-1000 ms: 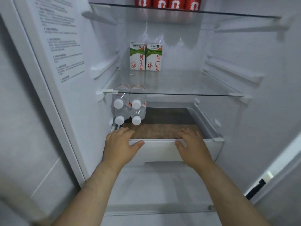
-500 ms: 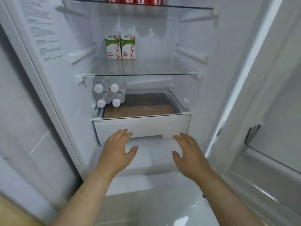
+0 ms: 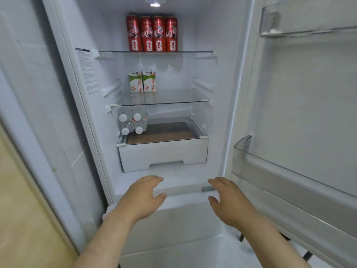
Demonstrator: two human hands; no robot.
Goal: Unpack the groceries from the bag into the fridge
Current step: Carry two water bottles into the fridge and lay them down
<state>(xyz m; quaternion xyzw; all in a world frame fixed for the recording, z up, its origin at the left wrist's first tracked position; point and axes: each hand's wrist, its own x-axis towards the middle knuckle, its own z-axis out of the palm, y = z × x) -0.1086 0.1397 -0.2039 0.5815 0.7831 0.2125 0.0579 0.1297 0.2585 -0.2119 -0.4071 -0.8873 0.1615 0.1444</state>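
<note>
The fridge (image 3: 228,117) stands open in front of me. Several red cans (image 3: 152,33) line the top glass shelf. Two green and white milk cartons (image 3: 142,81) stand on the middle shelf. Several clear water bottles (image 3: 132,121) with white caps lie stacked at the left, on top of the white drawer (image 3: 164,154), which is pushed in. My left hand (image 3: 144,197) and my right hand (image 3: 229,200) hover in front of the fridge's lower edge with relaxed fingers, holding nothing. No bag is in view.
The fridge door (image 3: 309,122) hangs open at the right with two clear door bins (image 3: 251,159). A label sticker (image 3: 87,72) is on the fridge's left inner wall. A pale wall (image 3: 29,93) stands at the left.
Both hands left the drawer's front edge and drew back out of the fridge. The view pulled back and up, so the top shelf with cans now shows.
</note>
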